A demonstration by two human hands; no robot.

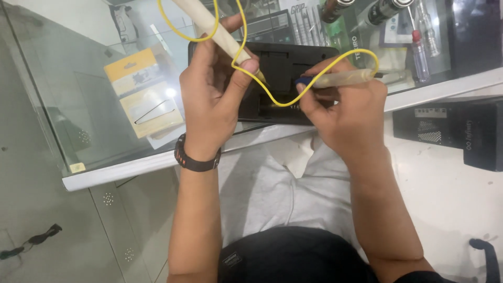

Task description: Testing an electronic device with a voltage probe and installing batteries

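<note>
My left hand (212,97) grips a cream-coloured probe (209,23) whose tip points down at a black device (285,63) lying on the glass counter top. My right hand (340,107) holds a translucent pen-shaped tester (348,78) with a blue tip, laid nearly flat, its tip at the device's open compartment. A yellow wire (283,99) loops from one tool to the other across the device. A black band (194,160) sits on my left wrist.
A yellow and white packaged item (144,91) lies under the glass at the left. Screwdrivers and packaged tools (419,47) fill the display at the back right. A black box (456,131) stands at the right. The counter's white edge (120,170) runs diagonally.
</note>
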